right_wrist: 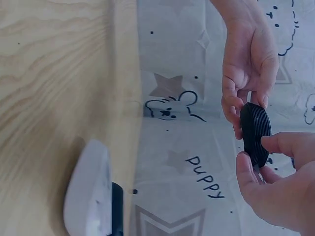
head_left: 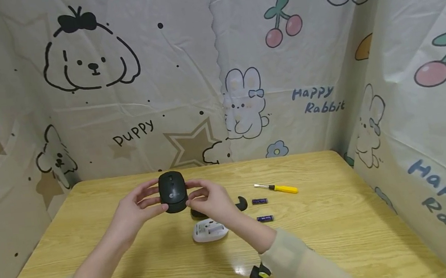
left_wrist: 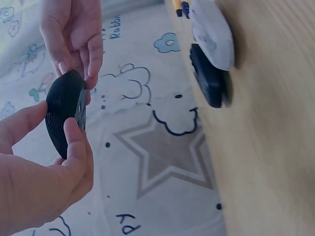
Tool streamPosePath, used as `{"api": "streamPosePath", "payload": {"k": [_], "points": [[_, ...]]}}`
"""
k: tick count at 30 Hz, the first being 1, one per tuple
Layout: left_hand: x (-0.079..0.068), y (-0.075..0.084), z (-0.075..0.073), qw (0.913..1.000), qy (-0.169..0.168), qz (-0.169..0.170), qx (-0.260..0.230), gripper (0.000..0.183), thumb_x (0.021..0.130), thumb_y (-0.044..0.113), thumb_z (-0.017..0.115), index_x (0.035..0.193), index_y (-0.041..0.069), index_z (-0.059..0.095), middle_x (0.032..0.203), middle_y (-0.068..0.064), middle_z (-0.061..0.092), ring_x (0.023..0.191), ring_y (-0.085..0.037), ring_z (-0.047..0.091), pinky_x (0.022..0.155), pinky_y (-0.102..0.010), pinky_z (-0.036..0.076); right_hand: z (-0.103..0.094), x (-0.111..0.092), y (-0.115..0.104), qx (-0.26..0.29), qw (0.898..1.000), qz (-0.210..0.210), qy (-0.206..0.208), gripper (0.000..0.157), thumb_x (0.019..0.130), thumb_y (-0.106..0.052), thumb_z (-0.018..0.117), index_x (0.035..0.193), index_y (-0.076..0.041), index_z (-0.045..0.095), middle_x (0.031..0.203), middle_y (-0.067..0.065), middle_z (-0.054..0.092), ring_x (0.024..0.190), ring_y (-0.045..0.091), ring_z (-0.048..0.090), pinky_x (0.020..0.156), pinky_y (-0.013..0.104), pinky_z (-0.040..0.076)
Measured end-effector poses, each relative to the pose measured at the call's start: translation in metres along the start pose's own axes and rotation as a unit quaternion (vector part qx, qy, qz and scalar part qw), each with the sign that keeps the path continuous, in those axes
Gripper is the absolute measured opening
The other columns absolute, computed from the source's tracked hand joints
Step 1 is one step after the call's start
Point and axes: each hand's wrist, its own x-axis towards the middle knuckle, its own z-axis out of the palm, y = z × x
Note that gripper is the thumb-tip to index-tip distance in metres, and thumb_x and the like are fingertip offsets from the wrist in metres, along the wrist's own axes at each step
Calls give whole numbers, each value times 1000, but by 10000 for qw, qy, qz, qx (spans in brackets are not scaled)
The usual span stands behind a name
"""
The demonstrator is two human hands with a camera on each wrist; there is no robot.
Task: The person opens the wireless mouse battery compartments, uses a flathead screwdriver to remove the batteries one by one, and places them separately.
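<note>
A black computer mouse [head_left: 173, 192] is held up over the table, its buttons and scroll wheel facing the head camera. My left hand [head_left: 133, 210] pinches its left side between thumb and fingers. On the opposite side my right hand [head_left: 214, 199] grips it the same way. Ridged grooves along the mouse's side show in the left wrist view. Below the right hand lies a white mouse [head_left: 209, 231], underside up, with its battery compartment exposed. A black object [head_left: 242, 203] with a curved end lies behind the right hand, which partly hides it.
Right of the hands, two purple batteries [head_left: 259, 201] lie on the wooden table [head_left: 328, 231]. A screwdriver [head_left: 284, 189] with a yellow handle lies farther back. Printed cloth [head_left: 186, 93] hangs around the table at the back and sides.
</note>
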Motion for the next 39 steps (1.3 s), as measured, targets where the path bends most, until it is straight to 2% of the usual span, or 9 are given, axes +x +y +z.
{"api": "streamPosePath", "payload": {"k": [3,9,13,18,22,27,33,39], "points": [[2,6,5,9999,-6,113,-19,75,81,17,75,145,14,35,137,-14,45,105,-8,59,88,-27,51,-9,-3,-5,67,9998,-203,-33,50,84,-4,67,132,-11,53,128,10,57,103,25,63,78,28,56],[6,14,15,9993,42,339,-126,75,80,15,76,144,19,37,135,-11,47,104,-10,59,85,-27,53,-22,-7,-12,-173,9975,-689,18,52,83,-1,67,132,-9,52,127,11,57,101,24,63,80,25,55],[5,18,23,9986,2,428,-298,73,79,11,76,142,22,39,134,-10,47,106,-16,58,83,-27,54,-29,-11,-13,-192,9967,-781,80,51,83,0,66,132,-8,52,127,11,57,100,24,63,82,25,55],[3,25,33,9975,-192,521,-438,67,80,11,75,139,18,44,134,-11,46,109,-23,55,84,-28,54,-42,-21,-16,-321,9963,-790,138,51,83,-1,68,131,-10,54,127,9,57,101,23,62,84,26,54],[2,29,41,9964,-327,520,-584,65,80,10,75,137,18,45,134,-10,46,110,-22,55,86,-29,53,-53,-31,-19,-565,9928,-1050,132,49,83,-2,69,129,-11,56,127,7,57,99,22,63,85,26,54],[-2,34,50,9947,-385,485,-826,65,80,9,74,138,18,45,134,-10,47,110,-21,56,88,-30,52,-60,-41,-21,-850,9835,-1586,186,45,83,-4,71,126,-9,58,126,7,57,98,19,64,83,26,55],[-8,38,59,9916,-392,247,-1207,65,80,6,73,137,19,46,134,-8,47,113,-22,55,91,-32,51,-64,-53,-18,-1027,9703,-2166,338,44,81,-3,72,123,-5,60,127,9,55,99,20,64,84,27,55],[-11,38,67,9886,-497,87,-1421,64,80,7,73,137,19,46,133,-9,47,111,-22,56,91,-34,50,-69,-60,-10,-1321,9502,-2796,389,48,76,1,75,122,0,59,127,15,54,99,24,64,83,30,55]]}}
